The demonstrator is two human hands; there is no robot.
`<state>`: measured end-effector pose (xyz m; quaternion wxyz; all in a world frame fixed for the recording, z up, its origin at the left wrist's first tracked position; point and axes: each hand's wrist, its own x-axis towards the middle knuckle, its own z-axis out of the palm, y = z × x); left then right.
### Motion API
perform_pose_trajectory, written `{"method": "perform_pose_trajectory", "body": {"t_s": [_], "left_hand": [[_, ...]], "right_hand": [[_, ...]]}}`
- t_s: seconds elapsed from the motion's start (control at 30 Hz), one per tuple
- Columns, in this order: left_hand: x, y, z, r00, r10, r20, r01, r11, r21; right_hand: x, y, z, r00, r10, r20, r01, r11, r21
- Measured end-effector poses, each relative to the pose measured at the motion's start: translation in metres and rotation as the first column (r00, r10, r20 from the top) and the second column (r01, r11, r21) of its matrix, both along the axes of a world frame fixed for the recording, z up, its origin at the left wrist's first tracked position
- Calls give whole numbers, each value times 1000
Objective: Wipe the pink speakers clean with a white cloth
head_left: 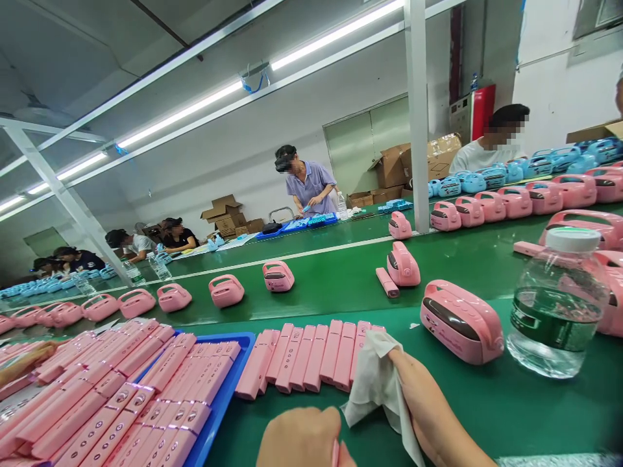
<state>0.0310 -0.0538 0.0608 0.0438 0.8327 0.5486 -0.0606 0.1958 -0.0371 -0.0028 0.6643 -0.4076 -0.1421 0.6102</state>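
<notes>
My right hand [428, 408] grips a crumpled white cloth [377, 379] at the bottom centre, over the green bench [511, 408]. My left hand [299, 438] is curled beside it, and a thin pink edge [335, 454] shows at its right side; most of that piece is hidden. Just beyond the cloth lies a row of several pink rectangular parts [306, 357]. A pink handled device [462, 321] sits to the right of the row.
A blue tray [228, 383] piled with pink parts fills the lower left. A clear water bottle [557, 301] stands at right. Pink devices ride the green conveyor [316, 259]; pink and blue ones line the far right. Other people work across the line.
</notes>
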Motion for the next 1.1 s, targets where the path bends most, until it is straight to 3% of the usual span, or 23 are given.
{"method": "perform_pose_trajectory", "body": {"t_s": [0.17, 0.3, 0.43, 0.53, 0.63, 0.83, 0.97, 1.1], "left_hand": [[13, 23, 12, 980, -25, 197, 23, 1000, 12], [-3, 34, 17, 958, 46, 283, -53, 998, 17], [-30, 43, 32, 906, 142, 399, -201, 973, 109], [-45, 56, 35, 853, 201, 482, -347, 908, 236], [-51, 70, 21, 860, 186, 474, -373, 864, 338], [-55, 79, -22, 952, 119, 282, -244, 853, 462], [-53, 78, -35, 973, 133, 189, -213, 834, 508], [-48, 86, -36, 987, 110, 121, -157, 843, 514]], "right_hand": [[5, 3, -4, 997, 11, -71, -13, 999, -37], [15, 8, -13, 993, 0, -116, -9, 997, -76], [21, 12, -18, 985, -1, -171, -16, 996, -93], [19, 11, -16, 978, 13, -210, -30, 996, -78], [17, 9, -11, 975, 3, -224, -23, 996, -85], [18, 10, -10, 959, -27, -283, -8, 993, -122], [27, 15, -12, 943, -58, -329, 14, 991, -134], [37, 24, -15, 930, -43, -364, -2, 992, -122]]}}
